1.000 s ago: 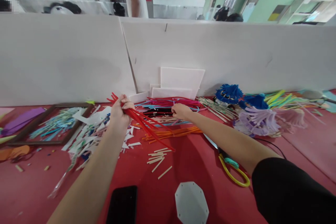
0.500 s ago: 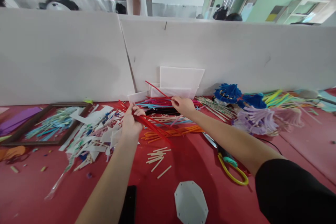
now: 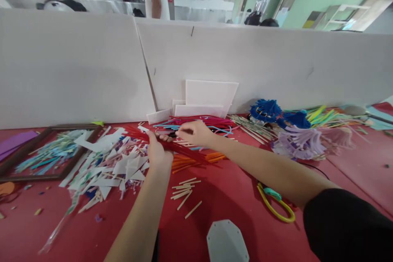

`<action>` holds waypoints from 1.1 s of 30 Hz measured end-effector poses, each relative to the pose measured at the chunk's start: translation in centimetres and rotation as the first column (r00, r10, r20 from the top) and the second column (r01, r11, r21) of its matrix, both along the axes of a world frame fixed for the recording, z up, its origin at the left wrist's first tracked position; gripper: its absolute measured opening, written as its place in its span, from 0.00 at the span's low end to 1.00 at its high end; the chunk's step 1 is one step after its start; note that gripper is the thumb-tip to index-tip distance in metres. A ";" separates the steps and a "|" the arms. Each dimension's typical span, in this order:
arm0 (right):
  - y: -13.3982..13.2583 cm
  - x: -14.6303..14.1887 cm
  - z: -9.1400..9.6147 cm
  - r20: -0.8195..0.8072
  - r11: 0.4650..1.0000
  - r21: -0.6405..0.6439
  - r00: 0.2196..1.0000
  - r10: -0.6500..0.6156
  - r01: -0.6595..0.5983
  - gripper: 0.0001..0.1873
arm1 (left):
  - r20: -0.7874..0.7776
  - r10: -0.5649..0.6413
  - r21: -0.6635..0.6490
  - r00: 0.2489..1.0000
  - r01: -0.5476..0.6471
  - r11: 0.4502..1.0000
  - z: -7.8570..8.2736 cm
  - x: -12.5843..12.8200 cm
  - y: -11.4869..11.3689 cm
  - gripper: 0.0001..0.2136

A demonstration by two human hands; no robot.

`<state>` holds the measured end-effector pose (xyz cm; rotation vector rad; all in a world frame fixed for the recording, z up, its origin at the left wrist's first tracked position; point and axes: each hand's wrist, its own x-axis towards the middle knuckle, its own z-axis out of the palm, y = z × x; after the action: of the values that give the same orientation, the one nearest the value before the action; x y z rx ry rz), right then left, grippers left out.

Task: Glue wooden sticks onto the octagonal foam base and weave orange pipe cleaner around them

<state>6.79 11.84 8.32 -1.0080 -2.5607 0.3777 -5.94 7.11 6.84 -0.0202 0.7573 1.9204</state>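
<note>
My left hand (image 3: 160, 144) is closed around a bundle of thin red pipe cleaners (image 3: 192, 153), which stick out on both sides of it and blur a little. My right hand (image 3: 194, 133) is just to the right, its fingers curled together near the bundle; what they hold, if anything, is hidden. A dark strip shows between the two hands. Behind and below them lie more pipe cleaners in rows: pink-red ones (image 3: 216, 122), light blue ones (image 3: 162, 125) and orange ones (image 3: 184, 163).
Short wooden sticks (image 3: 184, 188), yellow-handled scissors (image 3: 278, 208) and a white cut-cornered plate (image 3: 227, 242) lie nearer me. Paper scraps (image 3: 129, 163) and a brown frame (image 3: 33, 178) are left. Blue fringed pieces (image 3: 265, 108) lie right. A white partition (image 3: 260, 61) stands behind.
My right hand has moved left and down, close to my left hand. The single red pipe cleaner it held up no longer shows there. The left hand still holds the red bundle.
</note>
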 end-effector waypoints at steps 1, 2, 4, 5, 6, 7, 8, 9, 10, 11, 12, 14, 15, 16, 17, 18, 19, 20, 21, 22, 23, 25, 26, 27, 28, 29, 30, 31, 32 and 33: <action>1.1 0.2 -0.2 0.021 0.998 -0.009 0.997 -0.069 0.069 0.15 | 0.010 0.021 -0.017 1.000 -0.020 1.000 -0.1 -0.2 0.0 0.20; 2.4 0.5 -0.6 0.049 0.991 -0.016 0.990 -0.133 0.133 0.15 | 0.021 0.039 -0.032 0.999 -0.039 0.999 -0.1 -0.5 0.0 0.21; 4.9 1.0 -1.3 0.126 0.974 -0.032 0.968 -0.218 0.224 0.13 | 0.043 0.062 -0.057 0.997 -0.059 0.997 -0.2 -0.9 -0.1 0.21; 6.0 1.2 -1.8 0.168 0.967 -0.040 0.956 -0.241 0.251 0.13 | 0.054 0.068 -0.067 0.996 -0.064 0.996 -0.2 -1.0 -0.1 0.20; 6.8 1.3 -2.2 0.207 0.960 -0.045 0.943 -0.260 0.275 0.14 | 0.063 0.074 -0.076 0.995 -0.069 0.995 -0.2 -1.1 -0.1 0.19; 7.5 1.4 -2.7 0.243 0.953 -0.048 0.929 -0.278 0.298 0.15 | 0.071 0.080 -0.083 0.994 -0.074 0.994 -0.1 -1.2 -0.1 0.16; 8.0 1.4 -3.1 0.273 0.946 -0.047 0.915 -0.297 0.321 0.16 | 0.076 0.088 -0.087 0.993 -0.081 0.993 -0.1 -1.3 -0.1 0.13; 8.2 1.4 -3.5 0.297 0.938 -0.043 0.901 -0.318 0.345 0.16 | 0.079 0.093 -0.089 0.992 -0.086 0.992 -0.1 -1.4 -0.1 0.10; 8.4 1.3 -4.0 0.312 0.930 -0.036 0.888 -0.338 0.366 0.16 | 0.082 0.097 -0.088 0.992 -0.090 0.992 0.0 -1.5 -0.1 0.10; 8.4 1.3 -4.3 0.320 0.923 -0.028 0.878 -0.355 0.383 0.17 | 0.084 0.099 -0.085 0.991 -0.092 0.992 0.0 -1.5 0.0 0.11; 8.3 1.3 -4.6 0.319 0.919 -0.018 0.874 -0.368 0.393 0.16 | 0.087 0.099 -0.081 0.991 -0.092 0.993 -0.1 -1.6 0.0 0.14; 8.2 1.4 -5.0 0.293 0.920 0.004 0.879 -0.377 0.393 0.16 | 0.091 0.092 -0.072 0.992 -0.086 0.994 -0.2 -1.7 0.1 0.15; 8.0 1.5 -5.0 0.270 0.922 0.016 0.886 -0.377 0.387 0.16 | 0.093 0.087 -0.068 0.992 -0.081 0.994 -0.3 -1.8 0.2 0.15; 7.9 1.7 -4.9 0.239 0.924 0.031 0.895 -0.376 0.380 0.15 | 0.095 0.080 -0.062 0.992 -0.074 0.995 -0.4 -1.8 0.3 0.15; 7.7 1.8 -4.7 0.201 0.927 0.048 0.905 -0.375 0.373 0.15 | 0.095 0.070 -0.055 0.993 -0.065 0.996 -0.5 -1.8 0.3 0.14; 7.4 1.8 -4.3 0.158 0.929 0.065 0.915 -0.371 0.365 0.15 | 0.094 0.060 -0.045 0.994 -0.056 0.997 -0.5 -1.7 0.4 0.12; 7.1 1.8 -3.8 0.111 0.931 0.082 0.925 -0.363 0.356 0.16 | 0.091 0.048 -0.032 0.995 -0.045 0.998 -0.6 -1.5 0.5 0.10; 6.7 1.6 -3.2 0.064 0.934 0.098 0.935 -0.350 0.343 0.16 | 0.085 0.035 -0.017 0.996 -0.034 0.999 -0.6 -1.3 0.5 0.10; 6.1 1.3 -2.5 0.020 0.939 0.112 0.944 -0.329 0.325 0.17 | 0.076 0.022 0.001 0.997 -0.022 1.000 -0.5 -1.1 0.6 0.12; 5.4 0.9 -1.7 -0.019 0.946 0.122 0.954 -0.300 0.300 0.18 | 0.065 0.009 0.019 0.998 -0.011 1.000 -0.5 -0.8 0.6 0.15; 4.5 0.4 -0.9 -0.047 0.955 0.129 0.963 -0.264 0.268 0.19 | 0.051 -0.003 0.037 0.999 0.001 0.999 -0.4 -0.4 0.7 0.17; 2.5 -0.9 0.4 -0.071 0.974 0.132 0.982 -0.177 0.186 0.19 | 0.018 -0.027 0.056 0.999 0.026 0.998 -0.4 0.2 0.7 0.17; 1.4 -1.5 0.9 -0.062 0.984 0.121 0.990 -0.127 0.134 0.17 | -0.001 -0.036 0.055 0.999 0.036 0.998 -0.4 0.4 0.8 0.16; 0.5 -2.0 1.2 -0.047 0.991 0.105 0.996 -0.080 0.085 0.15 | -0.020 -0.040 0.045 0.999 0.041 0.998 -0.5 0.6 0.8 0.15; -0.1 -2.4 1.3 -0.029 0.996 0.085 0.999 -0.036 0.039 0.12 | -0.035 -0.036 0.027 0.999 0.037 0.999 -0.7 0.7 0.9 0.13; -0.5 -2.7 1.3 -0.017 0.998 0.064 1.000 -0.014 0.015 0.10 | -0.046 -0.024 0.002 0.999 0.024 1.000 -0.8 0.7 1.0 0.12; -0.5 -2.8 1.2 -0.007 0.999 0.045 1.000 -0.018 0.018 0.10 | -0.050 -0.003 -0.026 0.999 0.002 1.000 -1.0 0.6 1.1 0.11; 0.0 -2.6 0.9 0.003 0.998 0.028 0.999 -0.047 0.047 0.12 | -0.048 0.019 -0.053 0.999 -0.021 0.998 -1.2 0.5 1.2 0.11; 0.7 -2.3 0.5 0.016 0.995 0.013 0.995 -0.100 0.100 0.14 | -0.039 0.037 -0.075 0.999 -0.040 0.996 -1.3 0.3 1.3 0.12; 1.8 -1.9 0.0 0.038 0.986 0.000 0.985 -0.168 0.168 0.15 | -0.026 0.048 -0.093 0.999 -0.050 0.994 -1.4 0.1 1.3 0.13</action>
<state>4.93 13.59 8.30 -1.2328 -2.4854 0.3196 -5.84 8.44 5.46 -0.0746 0.8692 1.9333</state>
